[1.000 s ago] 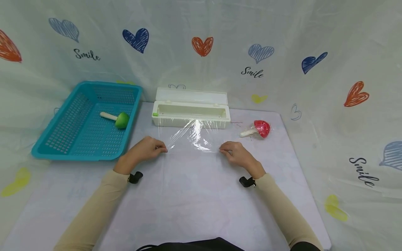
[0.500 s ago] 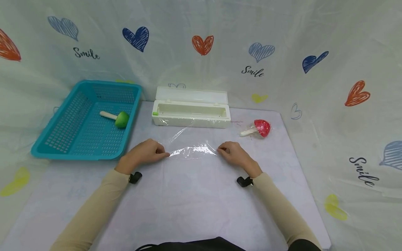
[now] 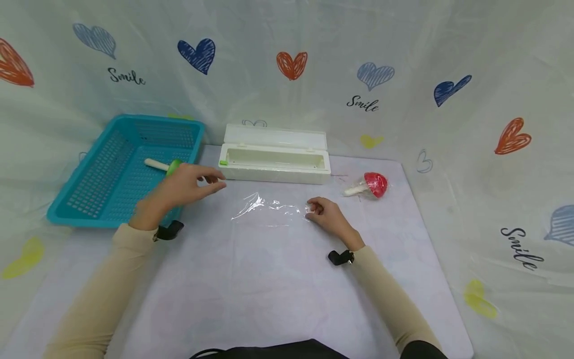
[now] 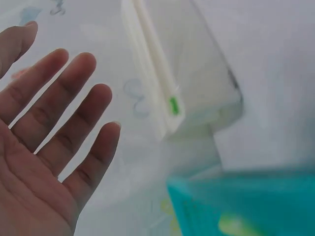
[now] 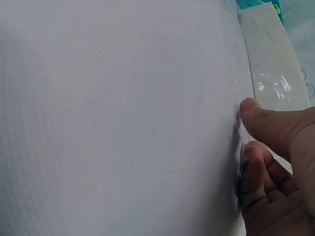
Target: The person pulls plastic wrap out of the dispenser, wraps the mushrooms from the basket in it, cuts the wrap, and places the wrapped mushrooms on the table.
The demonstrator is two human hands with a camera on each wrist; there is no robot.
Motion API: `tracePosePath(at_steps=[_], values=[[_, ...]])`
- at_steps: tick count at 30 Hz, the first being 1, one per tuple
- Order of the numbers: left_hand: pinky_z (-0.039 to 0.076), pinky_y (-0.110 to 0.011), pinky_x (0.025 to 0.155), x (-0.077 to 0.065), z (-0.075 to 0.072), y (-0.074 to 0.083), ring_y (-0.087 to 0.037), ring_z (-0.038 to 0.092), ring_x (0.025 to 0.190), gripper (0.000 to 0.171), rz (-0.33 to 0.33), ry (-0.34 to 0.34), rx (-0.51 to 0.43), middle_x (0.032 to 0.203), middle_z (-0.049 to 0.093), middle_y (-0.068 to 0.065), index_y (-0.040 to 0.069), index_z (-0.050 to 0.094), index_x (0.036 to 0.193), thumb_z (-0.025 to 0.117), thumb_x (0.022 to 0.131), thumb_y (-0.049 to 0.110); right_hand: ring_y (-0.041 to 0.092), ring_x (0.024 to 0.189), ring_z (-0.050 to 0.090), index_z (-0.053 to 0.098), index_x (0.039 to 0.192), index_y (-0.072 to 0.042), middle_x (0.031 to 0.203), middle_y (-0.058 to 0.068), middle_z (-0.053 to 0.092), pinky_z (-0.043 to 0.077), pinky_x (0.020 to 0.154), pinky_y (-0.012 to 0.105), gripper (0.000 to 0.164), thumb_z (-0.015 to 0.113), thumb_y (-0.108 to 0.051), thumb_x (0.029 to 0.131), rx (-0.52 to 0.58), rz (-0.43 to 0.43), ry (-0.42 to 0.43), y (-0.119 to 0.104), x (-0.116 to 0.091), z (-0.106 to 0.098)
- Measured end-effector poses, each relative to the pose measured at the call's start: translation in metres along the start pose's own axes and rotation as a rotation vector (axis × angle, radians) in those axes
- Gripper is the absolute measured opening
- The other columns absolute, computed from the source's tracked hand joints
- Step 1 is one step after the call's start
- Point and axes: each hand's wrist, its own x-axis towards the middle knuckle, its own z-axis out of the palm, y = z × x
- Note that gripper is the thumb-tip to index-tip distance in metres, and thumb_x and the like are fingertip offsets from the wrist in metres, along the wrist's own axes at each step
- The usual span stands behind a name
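A sheet of clear plastic wrap lies on the white-covered table, in front of a long white wrap dispenser box with its lid up. My left hand is off the sheet, fingers spread, over the right side of the blue basket. In the left wrist view its palm and fingers hold nothing. Beneath that hand, a green toy mushroom is partly hidden in the basket. My right hand is at the sheet's right edge. Its thumb and fingertips stand apart, with the wrap's edge right at them.
A red toy mushroom with a white stem, wrapped in clear film, lies on the table to the right of the dispenser. Behind everything hangs a pale curtain printed with hearts and words.
The wrap has been lowered from between both hands onto the table. My left hand let go and moved up and left toward the basket. My right hand shifted slightly left, its fingers parting.
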Motion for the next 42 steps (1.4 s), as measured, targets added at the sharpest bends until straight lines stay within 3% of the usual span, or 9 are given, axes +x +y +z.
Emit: tracePosePath(at_steps=[4,8,11,15,20,26,31,37,42], values=[[0.055,-0.051,0.086,-0.003,-0.027,-0.014,-0.028,0.067,0.096,0.031,-0.031,0.115,-0.011,0.104,0.075,-0.014,0.005,0.074,0.121,0.069,0.1,0.027,0.02,0.089,0.056,0.066,0.127,-0.003,0.103,0.009,0.061,0.048,0.08,0.031,0.04,0.08,-0.015,0.091,-0.014,0.039,-0.051,-0.003,0.0,0.001],[0.051,-0.043,0.087,-0.006,-0.043,-0.044,-0.031,0.064,0.103,0.038,-0.11,0.203,-0.054,0.114,0.073,-0.018,0.007,0.07,0.129,0.066,0.101,0.033,0.02,0.09,0.053,0.064,0.129,-0.001,0.104,0.01,0.058,0.046,0.08,0.032,0.043,0.08,-0.013,0.09,-0.01,0.041,-0.055,-0.004,-0.003,0.003],[0.047,-0.044,0.09,-0.008,-0.052,-0.072,-0.035,0.06,0.111,0.048,-0.185,0.215,-0.076,0.125,0.068,-0.021,0.007,0.064,0.138,0.065,0.102,0.04,0.02,0.089,0.052,0.063,0.13,0.0,0.103,0.01,0.057,0.045,0.08,0.031,0.045,0.08,-0.013,0.09,-0.007,0.031,-0.059,-0.005,-0.004,0.004],[0.043,-0.06,0.097,-0.009,-0.06,-0.105,-0.044,0.05,0.128,0.068,-0.288,0.163,-0.087,0.142,0.057,-0.026,0.009,0.049,0.152,0.065,0.099,0.049,0.019,0.087,0.05,0.063,0.129,0.001,0.099,0.01,0.055,0.043,0.079,0.031,0.044,0.08,-0.012,0.091,-0.014,0.026,-0.057,-0.005,-0.004,0.005],[0.03,-0.077,0.104,-0.009,-0.064,-0.14,-0.058,0.031,0.142,0.092,-0.349,0.058,-0.054,0.157,0.037,-0.033,0.01,0.02,0.165,0.07,0.097,0.047,0.018,0.086,0.05,0.063,0.129,0.0,0.098,0.009,0.055,0.044,0.078,0.03,0.043,0.079,-0.013,0.091,-0.017,0.025,-0.051,-0.006,-0.004,0.004],[0.023,-0.081,0.108,-0.01,-0.058,-0.17,-0.065,0.017,0.144,0.116,-0.401,0.007,-0.058,0.165,0.009,-0.037,0.009,-0.009,0.165,0.08,0.092,0.029,0.017,0.086,0.05,0.062,0.131,-0.002,0.099,0.007,0.054,0.044,0.078,0.03,0.043,0.078,-0.015,0.092,-0.014,0.028,-0.071,-0.007,-0.004,0.003],[0.012,-0.078,0.115,-0.007,-0.05,-0.181,-0.061,-0.003,0.149,0.116,-0.424,-0.064,-0.117,0.166,-0.014,-0.031,0.012,-0.022,0.161,0.074,0.096,0.013,0.017,0.086,0.049,0.063,0.13,-0.002,0.099,0.007,0.054,0.043,0.078,0.031,0.043,0.079,-0.014,0.092,-0.02,0.035,-0.06,-0.006,-0.005,0.003],[0.015,-0.08,0.112,-0.006,-0.048,-0.183,-0.068,0.001,0.143,0.1,-0.473,-0.205,-0.058,0.16,-0.006,-0.044,0.016,-0.024,0.159,0.06,0.104,0.016,0.017,0.087,0.049,0.063,0.131,-0.003,0.099,0.007,0.054,0.043,0.078,0.03,0.043,0.078,-0.016,0.093,-0.022,0.02,-0.073,-0.004,-0.004,0.005],[0.02,-0.079,0.111,-0.001,-0.043,-0.181,-0.068,0.012,0.142,0.081,-0.461,-0.232,-0.01,0.16,0.009,-0.044,0.011,-0.004,0.164,0.053,0.108,0.022,0.018,0.087,0.049,0.063,0.13,-0.002,0.098,0.008,0.054,0.043,0.078,0.031,0.043,0.078,-0.015,0.093,-0.022,0.026,-0.072,-0.005,-0.005,0.003]])
